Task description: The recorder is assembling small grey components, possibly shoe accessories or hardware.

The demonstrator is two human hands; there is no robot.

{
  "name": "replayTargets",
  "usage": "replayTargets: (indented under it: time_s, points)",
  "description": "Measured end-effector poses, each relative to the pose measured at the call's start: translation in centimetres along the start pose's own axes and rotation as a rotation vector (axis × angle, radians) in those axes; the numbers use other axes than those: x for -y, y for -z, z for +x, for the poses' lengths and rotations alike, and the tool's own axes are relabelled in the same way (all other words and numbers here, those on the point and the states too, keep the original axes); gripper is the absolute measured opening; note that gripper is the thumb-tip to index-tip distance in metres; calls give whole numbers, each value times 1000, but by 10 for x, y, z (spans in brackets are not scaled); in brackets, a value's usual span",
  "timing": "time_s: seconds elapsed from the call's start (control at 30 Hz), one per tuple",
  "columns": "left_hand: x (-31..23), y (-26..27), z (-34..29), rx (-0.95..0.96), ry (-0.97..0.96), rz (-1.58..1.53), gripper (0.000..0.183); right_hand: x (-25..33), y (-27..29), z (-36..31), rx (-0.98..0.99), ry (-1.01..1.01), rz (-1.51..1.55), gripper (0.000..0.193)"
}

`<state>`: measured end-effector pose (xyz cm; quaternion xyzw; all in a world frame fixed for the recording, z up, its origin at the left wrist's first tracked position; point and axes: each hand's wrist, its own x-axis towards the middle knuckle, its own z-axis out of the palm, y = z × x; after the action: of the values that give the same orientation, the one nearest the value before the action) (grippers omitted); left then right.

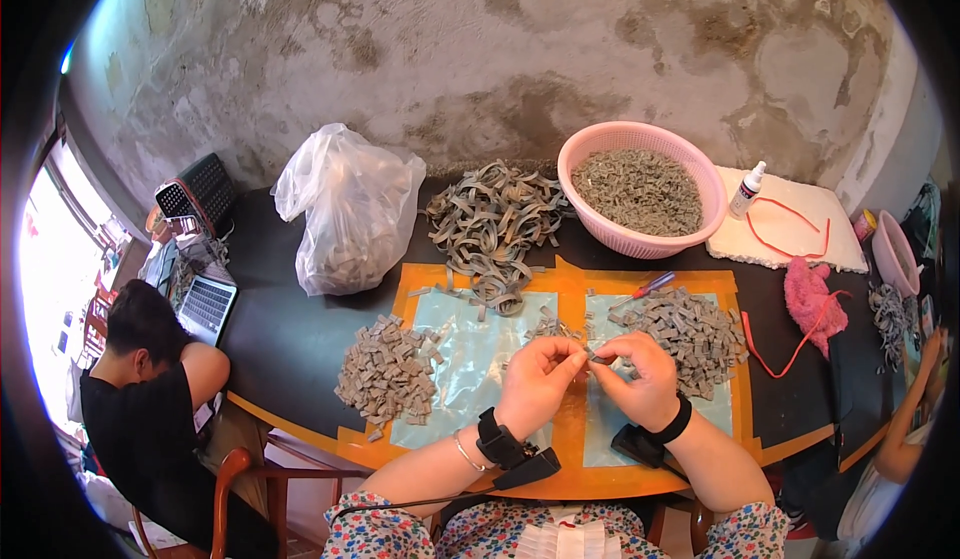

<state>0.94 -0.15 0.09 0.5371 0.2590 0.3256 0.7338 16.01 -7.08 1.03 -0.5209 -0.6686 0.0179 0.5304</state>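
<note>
My left hand (535, 381) and my right hand (648, 387) meet over the middle of the taped mat, fingertips pinched together. Between them is a small grey piece (594, 357), partly covered by the fingers; its exact kind is too small to make out. Just behind the hands lie a few loose bits (549, 325). Beside my right hand is a heap of small grey rectangular pieces (690, 339). A similar heap (385, 371) sits to the left of my left hand. The mat has light blue sheets (470, 344) edged with orange tape (570, 289).
Behind the mat are a tangle of grey strips (495, 214), a filled clear plastic bag (352, 209) and a pink basket (640, 243) of small pieces. A screwdriver (650, 287), white foam board (790, 209), bottle (746, 191) and pink cloth (812, 304) lie right. People (150, 409) sit at both sides.
</note>
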Motion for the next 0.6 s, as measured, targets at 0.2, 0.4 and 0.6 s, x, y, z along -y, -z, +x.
replayTargets:
  time_s: [0.2,0.4,0.6]
  points:
    - [0,1,1,-59,-81,23,10,3,-3,-2,39,-463,521,23]
    - [5,4,3,-86,-164,125,8,-2,-4,-8,141,-545,544,15]
    - [6,5,2,-68,-186,203,7,0,-5,-6,86,-574,558,10]
